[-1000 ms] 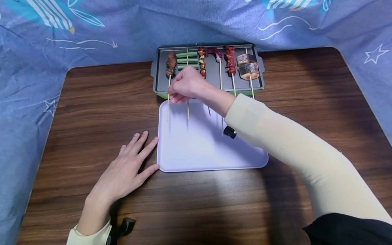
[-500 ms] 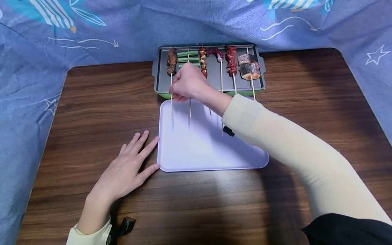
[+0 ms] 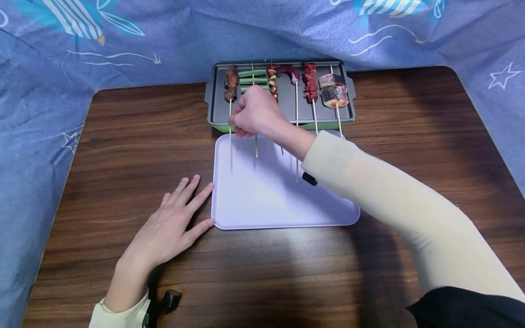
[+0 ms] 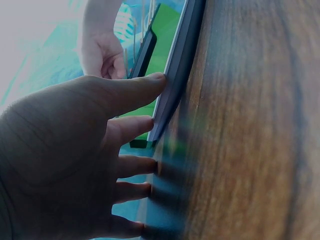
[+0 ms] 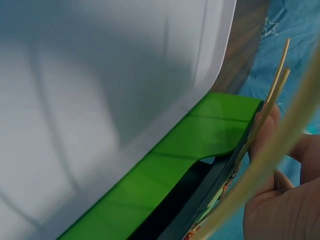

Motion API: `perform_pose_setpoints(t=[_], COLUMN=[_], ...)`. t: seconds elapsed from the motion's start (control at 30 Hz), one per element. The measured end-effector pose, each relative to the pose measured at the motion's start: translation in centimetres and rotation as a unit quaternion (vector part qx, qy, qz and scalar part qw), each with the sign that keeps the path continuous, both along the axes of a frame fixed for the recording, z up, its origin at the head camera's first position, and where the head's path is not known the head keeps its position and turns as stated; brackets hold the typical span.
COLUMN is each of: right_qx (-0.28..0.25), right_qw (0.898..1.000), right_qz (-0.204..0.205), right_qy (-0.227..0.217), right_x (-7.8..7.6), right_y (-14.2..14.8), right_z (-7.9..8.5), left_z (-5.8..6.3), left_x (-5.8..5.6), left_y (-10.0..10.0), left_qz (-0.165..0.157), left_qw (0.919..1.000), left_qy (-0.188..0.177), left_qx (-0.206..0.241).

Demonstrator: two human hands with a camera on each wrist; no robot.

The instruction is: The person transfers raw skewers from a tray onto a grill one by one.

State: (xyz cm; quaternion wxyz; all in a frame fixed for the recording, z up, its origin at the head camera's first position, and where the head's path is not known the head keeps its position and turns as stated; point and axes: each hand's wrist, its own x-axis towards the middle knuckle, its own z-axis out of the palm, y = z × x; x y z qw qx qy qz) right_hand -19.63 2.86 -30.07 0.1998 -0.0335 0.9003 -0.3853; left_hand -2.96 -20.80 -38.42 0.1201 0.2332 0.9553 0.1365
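In the head view my right hand (image 3: 256, 111) reaches over the front of a grill pan (image 3: 283, 111), its fingertips pinching the wooden stick of the leftmost skewer, the brown meat skewer (image 3: 231, 84). Close by, the right wrist view shows the fingers (image 5: 265, 132) at a thin stick, partly hidden by a blurred stick in front. Next to it lies a green vegetable skewer (image 3: 253, 74), its stick passing beneath my hand. My left hand (image 3: 166, 228) lies flat with fingers spread, its fingertips touching the left edge of a pale lilac tray (image 3: 283, 196).
Further right on the pan are a small mixed skewer (image 3: 271, 79), a tentacle skewer (image 3: 290, 72), a red meat skewer (image 3: 310, 82) and a fish skewer (image 3: 334, 91). Their sticks overhang the tray. The pan has a green base (image 5: 165, 165). Blue printed cloth (image 3: 262, 32) hangs behind the wooden table (image 3: 143, 123).
The brown meat skewer's stick end has swung slightly right, and the skewer now lies straighter on the pan. My right hand has shifted a little right with it. The left hand stays put.
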Motion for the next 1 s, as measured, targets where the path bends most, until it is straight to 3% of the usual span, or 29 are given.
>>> perform_pose_setpoints(t=[0.23, 0.53, 0.77, 0.9, 1.0], right_qx=[-0.051, -0.100, -0.082, -0.036, 0.009], right_qw=[0.997, 0.974, 0.950, 0.933, 0.924], right_qz=[0.015, 0.050, -0.024, -0.079, -0.099], right_qy=[0.056, 0.199, 0.300, 0.348, 0.370], right_x=[2.3, 8.9, 13.2, 15.4, 16.8], right_y=[1.3, 5.9, 12.4, 16.3, 19.2], right_z=[0.1, 0.6, -0.5, -1.0, -1.6], left_z=[0.0, 0.0, -0.3, -0.3, 0.2], left_x=[0.0, 0.0, -0.1, 0.2, 0.7], left_y=[0.0, 0.1, -0.2, -0.5, -1.1], left_qz=[0.003, 0.011, 0.010, 0.008, 0.012], left_qw=[1.0000, 0.9999, 0.9999, 0.9999, 0.9997], left_qy=[-0.003, -0.007, -0.002, 0.000, 0.015], left_qx=[-0.001, -0.001, -0.003, 0.006, 0.016])
